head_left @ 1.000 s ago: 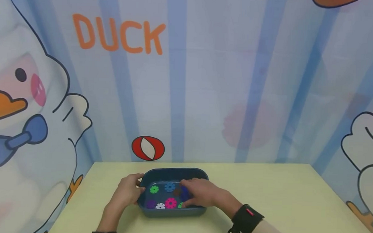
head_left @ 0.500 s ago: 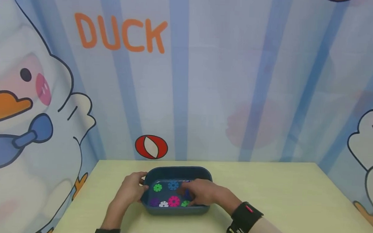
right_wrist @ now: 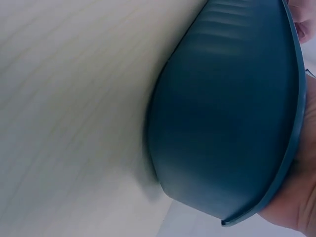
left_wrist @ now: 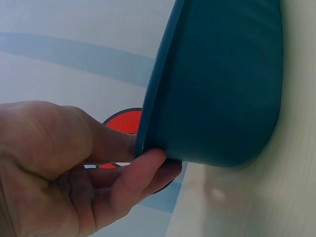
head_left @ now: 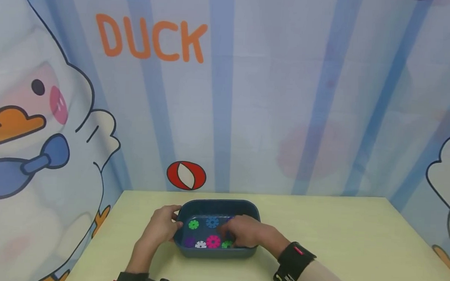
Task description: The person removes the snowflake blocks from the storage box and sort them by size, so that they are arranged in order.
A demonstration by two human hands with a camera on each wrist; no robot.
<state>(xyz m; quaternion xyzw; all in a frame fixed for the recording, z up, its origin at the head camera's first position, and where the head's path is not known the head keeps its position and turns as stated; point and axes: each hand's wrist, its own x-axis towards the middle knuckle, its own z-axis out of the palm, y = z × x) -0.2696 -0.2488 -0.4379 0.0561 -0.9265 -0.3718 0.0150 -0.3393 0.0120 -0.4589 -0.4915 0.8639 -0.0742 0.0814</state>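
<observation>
OK, bin (head_left: 213,253) sits flat on the bench (head_left: 329,239), near its back-left part. Left hand (head_left: 162,223) is clamped on the bin's left end, pinching the rim. Right hand (head_left: 246,231) reaches over the right end into the bin, fingers bent down. Can't tell if it grips anything; fingertips are hidden in the head view, and the bin wall blocks the right wrist view. Hands are well apart, one at each end.

Discs inside: green disc (head_left: 194,224) back left, blue disc (head_left: 212,222) just right of it. Front row, left to right: purple disc (head_left: 189,242), white disc (head_left: 200,244), pink disc (head_left: 213,241), second green disc (head_left: 226,244), this last partly hidden right by the right hand. Behind the bench: striped backdrop (head_left: 263,96) with orange DUCK lettering (head_left: 160,40).
</observation>
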